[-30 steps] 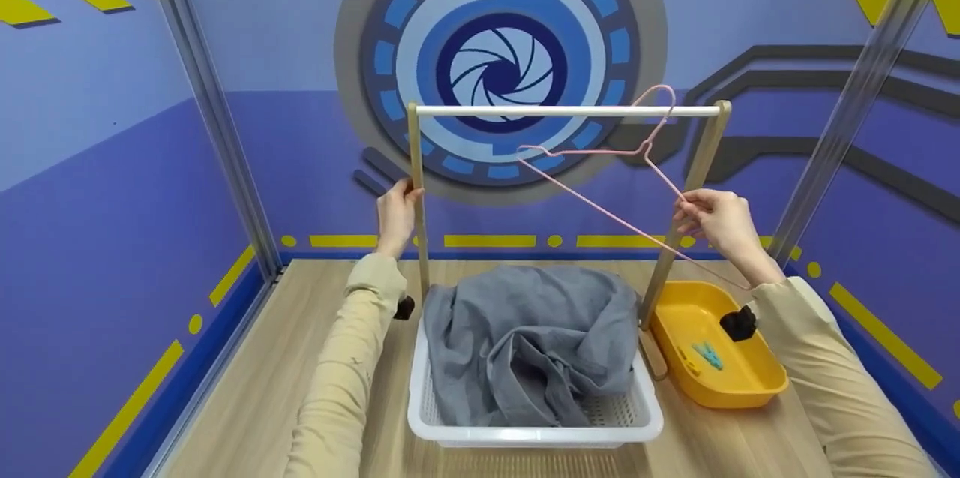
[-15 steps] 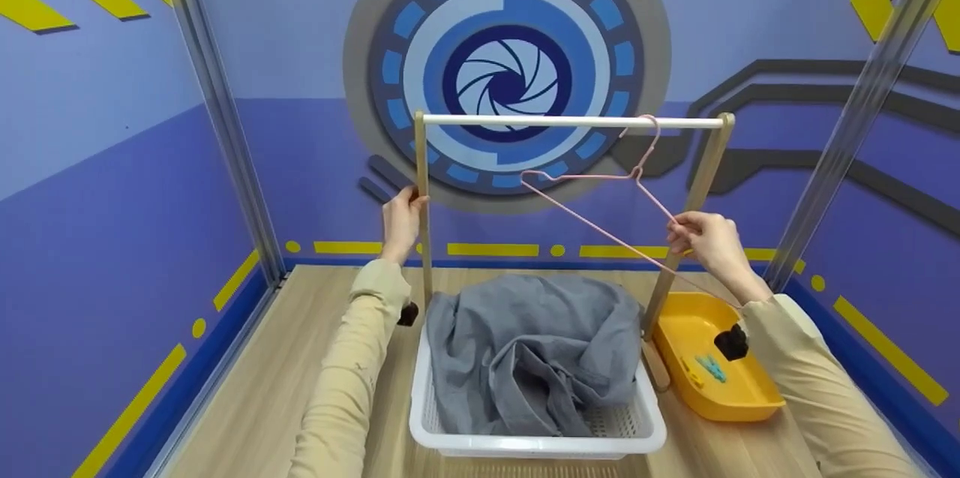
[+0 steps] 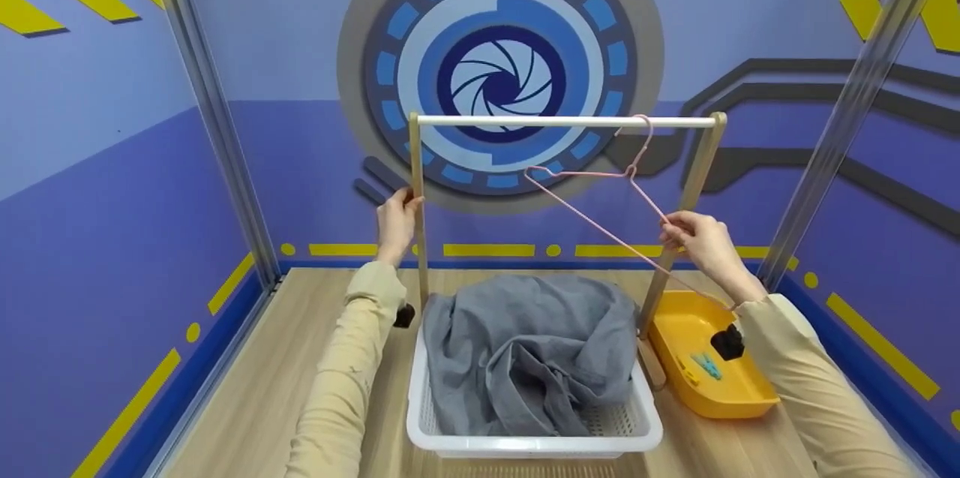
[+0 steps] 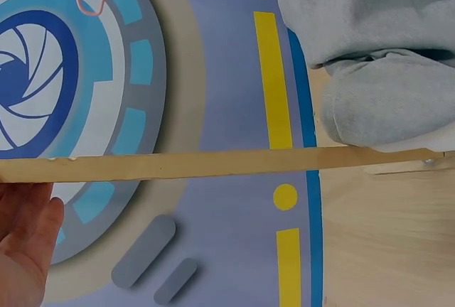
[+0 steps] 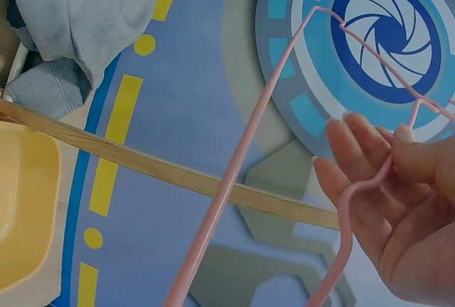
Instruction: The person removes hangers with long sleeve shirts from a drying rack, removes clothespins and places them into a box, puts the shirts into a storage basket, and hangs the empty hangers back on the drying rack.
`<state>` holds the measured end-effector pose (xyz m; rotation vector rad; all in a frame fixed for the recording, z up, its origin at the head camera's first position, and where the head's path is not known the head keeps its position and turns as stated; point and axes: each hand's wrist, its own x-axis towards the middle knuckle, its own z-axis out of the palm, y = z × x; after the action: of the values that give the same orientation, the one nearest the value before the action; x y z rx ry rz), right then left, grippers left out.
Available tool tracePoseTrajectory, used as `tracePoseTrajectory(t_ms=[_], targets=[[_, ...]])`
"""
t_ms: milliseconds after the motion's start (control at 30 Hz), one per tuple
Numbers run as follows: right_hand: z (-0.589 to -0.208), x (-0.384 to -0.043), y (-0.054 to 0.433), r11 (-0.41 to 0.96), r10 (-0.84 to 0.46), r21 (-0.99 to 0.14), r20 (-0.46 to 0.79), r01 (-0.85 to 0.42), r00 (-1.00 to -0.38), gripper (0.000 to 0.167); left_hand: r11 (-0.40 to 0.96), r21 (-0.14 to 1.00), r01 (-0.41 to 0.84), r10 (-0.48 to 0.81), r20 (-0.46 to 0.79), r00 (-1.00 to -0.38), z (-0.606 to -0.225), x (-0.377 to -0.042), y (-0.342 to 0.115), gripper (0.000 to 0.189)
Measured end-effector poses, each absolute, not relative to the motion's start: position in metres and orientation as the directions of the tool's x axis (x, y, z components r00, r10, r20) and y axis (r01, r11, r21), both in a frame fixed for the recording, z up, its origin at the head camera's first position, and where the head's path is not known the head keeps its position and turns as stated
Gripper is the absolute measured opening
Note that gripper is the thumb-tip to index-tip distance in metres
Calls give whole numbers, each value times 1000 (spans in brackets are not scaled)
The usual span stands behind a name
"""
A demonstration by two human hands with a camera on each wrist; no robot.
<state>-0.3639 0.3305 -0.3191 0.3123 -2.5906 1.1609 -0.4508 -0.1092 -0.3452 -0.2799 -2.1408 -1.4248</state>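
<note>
A pink clothes hanger (image 3: 589,174) hangs tilted, its hook over the white rail of a wooden clothes rack (image 3: 525,121). My right hand (image 3: 701,238) pinches the hanger's right shoulder; in the right wrist view, thumb and fingers meet on the pink hanger wire. On the other side, my left hand (image 3: 396,224) holds the rack's left post between thumb and fingers. The left wrist view has that post (image 4: 213,166) crossing the picture, with the fingers partly hidden behind it. Grey cloth (image 3: 540,313) lies bunched in a white basket (image 3: 532,446) below the rail.
Right of the basket, a yellow tray (image 3: 739,407) contains a teal clothespin (image 3: 706,366) and a yellow clothespin (image 3: 688,371). Everything stands on a wooden table (image 3: 247,388). Metal frame posts (image 3: 210,103) and painted walls enclose it.
My right hand has lowered the hanger and moved it slightly left, so its hook has come down from above the rail onto it. My left hand has stayed on the post.
</note>
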Motion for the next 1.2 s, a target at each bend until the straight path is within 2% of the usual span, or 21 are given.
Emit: tracePoseTrajectory(t_ms=[467,633,800,967,1100,1200], targets=[[-323,-360,327,691,-60,-658,361,-300,-930,31,407,795,451,-110,533,-839,-343,-450,-110,26],[-321,-357,323,694,-52,-631,436,-347,-898,35,414,791,451,-98,531,-841,-341,-449,-112,25],[-318,-355,315,764,-50,-489,606,-422,-794,36,428,782,454,-86,535,-840,-335,-448,-116,22],[-315,-352,303,836,-90,-292,763,-465,-640,36,411,788,459,-84,534,-841,-331,-443,-118,26],[-315,-351,293,856,-178,-129,835,-500,-521,36,413,778,473,-109,558,-823,-328,-437,-116,30],[-316,-350,286,843,-230,-57,861,-535,-453,36,452,737,502,-128,611,-781,-325,-432,-110,32]])
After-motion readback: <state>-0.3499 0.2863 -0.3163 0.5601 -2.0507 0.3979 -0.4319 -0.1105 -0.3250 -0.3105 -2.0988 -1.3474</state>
